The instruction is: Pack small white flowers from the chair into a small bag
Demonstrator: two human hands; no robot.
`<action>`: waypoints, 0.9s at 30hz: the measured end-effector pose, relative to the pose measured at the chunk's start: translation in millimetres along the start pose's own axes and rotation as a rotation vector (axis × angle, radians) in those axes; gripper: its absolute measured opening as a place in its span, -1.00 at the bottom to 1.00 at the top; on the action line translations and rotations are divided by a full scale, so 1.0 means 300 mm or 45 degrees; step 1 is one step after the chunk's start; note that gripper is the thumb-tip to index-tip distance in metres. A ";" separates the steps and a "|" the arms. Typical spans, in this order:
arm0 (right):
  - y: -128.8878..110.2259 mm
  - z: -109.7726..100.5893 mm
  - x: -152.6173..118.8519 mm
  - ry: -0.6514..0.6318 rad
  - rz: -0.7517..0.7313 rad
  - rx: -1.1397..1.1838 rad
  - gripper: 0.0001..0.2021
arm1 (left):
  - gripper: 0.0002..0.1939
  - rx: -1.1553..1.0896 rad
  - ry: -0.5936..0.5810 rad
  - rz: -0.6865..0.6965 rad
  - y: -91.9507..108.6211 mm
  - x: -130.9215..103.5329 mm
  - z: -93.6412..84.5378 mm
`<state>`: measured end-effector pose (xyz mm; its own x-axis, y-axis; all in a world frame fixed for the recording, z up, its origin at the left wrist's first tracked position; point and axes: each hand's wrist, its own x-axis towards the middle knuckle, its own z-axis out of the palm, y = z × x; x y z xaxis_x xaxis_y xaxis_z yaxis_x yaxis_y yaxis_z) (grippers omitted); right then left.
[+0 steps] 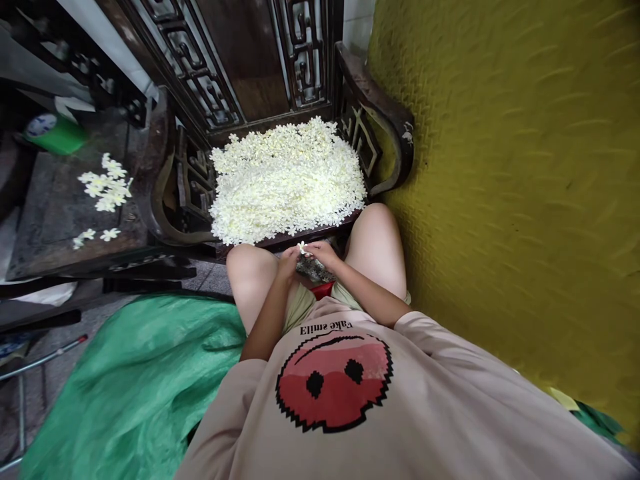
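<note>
A thick layer of white flowers (pixel 287 180) covers the seat of a dark carved wooden chair (pixel 400 133) in front of my knees. Between my knees, just below the seat's front edge, my left hand (pixel 289 261) and my right hand (pixel 323 253) come together with bent fingers. One small white flower (pixel 302 247) shows at the fingertips between them, and both hands touch it or are right beside it. Beneath my hands there is something dark and speckled, partly hidden, with a red piece (pixel 323 290) nearer my body.
On the left, a dark wooden table (pixel 55 200) bears loose white flowers (pixel 107 183) and a green roll (pixel 56 133). A green sheet or bag (pixel 150 387) lies at my lower left, near a metal frame (pixel 45 360). A yellow textured surface (pixel 510 187) rises on the right.
</note>
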<state>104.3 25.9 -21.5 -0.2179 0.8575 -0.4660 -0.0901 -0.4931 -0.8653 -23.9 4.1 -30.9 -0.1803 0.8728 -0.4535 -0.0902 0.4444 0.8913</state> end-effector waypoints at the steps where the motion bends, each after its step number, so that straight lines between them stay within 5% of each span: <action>1: 0.001 -0.001 0.001 0.000 0.013 0.010 -0.82 | -0.57 -0.011 -0.006 -0.005 0.001 -0.002 0.002; 10: 0.006 0.000 0.007 -0.038 0.141 0.245 -0.88 | -0.65 -0.038 0.085 0.024 -0.007 0.000 0.008; 19: -0.015 -0.002 0.000 -0.120 0.266 0.508 -0.87 | -0.62 -0.044 -0.006 0.081 0.008 -0.001 0.025; 27: -0.037 -0.010 -0.016 -0.034 0.325 0.277 -0.92 | -0.70 0.113 0.076 0.133 0.028 -0.018 0.014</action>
<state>109.3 27.6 -10.2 -0.2852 0.6998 -0.6549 -0.2343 -0.7135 -0.6604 -19.6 3.9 -20.8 -0.2424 0.9028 -0.3551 0.0183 0.3702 0.9288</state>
